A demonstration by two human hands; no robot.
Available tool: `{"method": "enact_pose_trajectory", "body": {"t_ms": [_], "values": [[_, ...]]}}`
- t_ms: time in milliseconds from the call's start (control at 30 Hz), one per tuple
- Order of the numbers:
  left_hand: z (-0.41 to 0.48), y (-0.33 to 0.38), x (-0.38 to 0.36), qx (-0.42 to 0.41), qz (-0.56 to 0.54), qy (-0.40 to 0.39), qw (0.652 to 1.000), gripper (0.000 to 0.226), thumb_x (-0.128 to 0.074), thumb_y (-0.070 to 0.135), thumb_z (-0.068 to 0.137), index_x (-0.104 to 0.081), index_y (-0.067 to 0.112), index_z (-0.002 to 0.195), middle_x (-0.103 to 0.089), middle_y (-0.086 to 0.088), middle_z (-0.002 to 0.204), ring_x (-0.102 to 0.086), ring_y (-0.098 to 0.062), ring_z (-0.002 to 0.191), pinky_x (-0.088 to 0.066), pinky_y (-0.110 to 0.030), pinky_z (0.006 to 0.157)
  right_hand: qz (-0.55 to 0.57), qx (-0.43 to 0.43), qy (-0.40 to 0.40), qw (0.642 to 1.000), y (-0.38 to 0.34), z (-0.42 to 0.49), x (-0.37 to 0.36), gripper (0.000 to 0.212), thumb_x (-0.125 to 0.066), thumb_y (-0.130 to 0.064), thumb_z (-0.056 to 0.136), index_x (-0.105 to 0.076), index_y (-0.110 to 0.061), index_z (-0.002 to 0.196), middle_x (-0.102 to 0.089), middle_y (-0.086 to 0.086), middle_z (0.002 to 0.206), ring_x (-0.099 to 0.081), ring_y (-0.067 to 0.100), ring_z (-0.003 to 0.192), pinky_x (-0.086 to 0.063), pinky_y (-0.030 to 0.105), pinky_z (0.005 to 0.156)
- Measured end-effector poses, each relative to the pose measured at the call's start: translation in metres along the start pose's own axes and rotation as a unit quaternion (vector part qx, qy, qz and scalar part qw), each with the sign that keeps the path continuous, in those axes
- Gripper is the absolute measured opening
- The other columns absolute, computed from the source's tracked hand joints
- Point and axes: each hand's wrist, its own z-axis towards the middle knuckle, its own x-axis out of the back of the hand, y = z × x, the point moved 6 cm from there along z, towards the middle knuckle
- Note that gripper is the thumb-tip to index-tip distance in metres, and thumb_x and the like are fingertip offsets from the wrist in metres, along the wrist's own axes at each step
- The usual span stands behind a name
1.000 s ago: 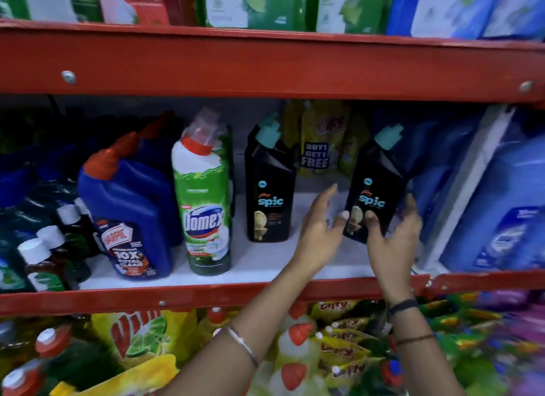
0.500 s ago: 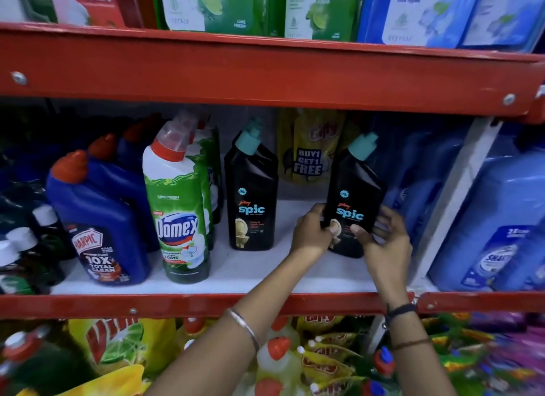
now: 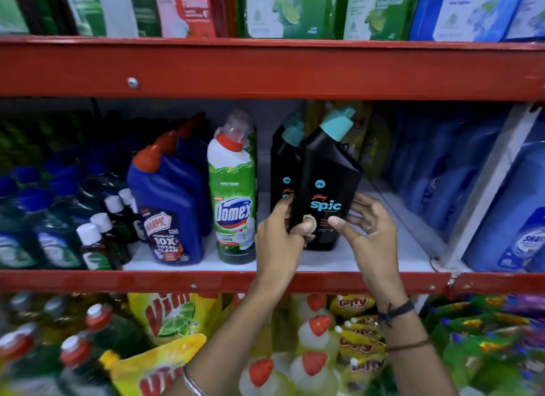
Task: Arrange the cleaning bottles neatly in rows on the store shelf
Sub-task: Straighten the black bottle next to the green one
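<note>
2 hands grip a black Spic bottle (image 3: 327, 189) over the white shelf (image 3: 368, 260).

Both forearms are bare, without sleeves. The left hand (image 3: 280, 236) has a thin silver bangle (image 3: 193, 382) at seven o'clock from it. The right hand (image 3: 371, 233) wears a ring (image 3: 368, 228), with a black thread band (image 3: 395, 310) and a thinner brown thread (image 3: 408, 344) at five o'clock.

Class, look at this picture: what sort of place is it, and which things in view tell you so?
Most likely a shop aisle for cleaning products. Red metal shelves are packed with rows of identical goods: blue Harpic bottles, a green Domex bottle, and the black Spic bottle both hands are placing.
</note>
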Motion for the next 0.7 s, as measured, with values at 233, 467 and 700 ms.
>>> {"method": "enact_pose_trajectory", "body": {"t_ms": [233, 467, 700], "values": [[-0.012, -0.018, 0.02, 0.006, 0.015, 0.041, 0.999, 0.054, -0.063, 0.015, 0.081, -0.05, 0.031, 0.131, -0.071, 0.0, 0.113, -0.068, -0.019, 0.1, -0.059, -0.042, 0.082, 0.006, -0.023, -0.013, 1.0, 0.013, -0.013, -0.031, 0.048, -0.076, -0.006, 0.074, -0.056, -0.038, 0.103, -0.066, -0.012, 0.108, -0.065, 0.007, 0.102, -0.053, 0.021, 0.088], [-0.011, -0.036, 0.016, 0.002, 0.045, 0.049, 0.998, 0.054, -0.058, 0.012, 0.083, -0.046, 0.035, 0.13, -0.069, -0.004, 0.11, -0.068, -0.029, 0.097, -0.059, -0.051, 0.078, 0.006, -0.043, -0.019, 0.999, 0.029, -0.016, -0.039, 0.046, -0.075, -0.004, 0.075, -0.056, -0.032, 0.107, -0.065, -0.008, 0.11, -0.065, 0.006, 0.102, -0.053, 0.018, 0.086], [-0.015, -0.031, 0.013, -0.038, 0.043, 0.034, 0.998, 0.049, -0.046, 0.017, 0.097, -0.032, 0.027, 0.143, -0.057, -0.009, 0.132, -0.063, -0.028, 0.11, -0.058, -0.048, 0.085, 0.0, -0.053, -0.04, 0.998, 0.035, -0.014, -0.043, 0.038, -0.072, -0.011, 0.08, -0.057, -0.031, 0.108, -0.066, -0.009, 0.112, -0.064, 0.013, 0.107, -0.052, 0.031, 0.094]]}}
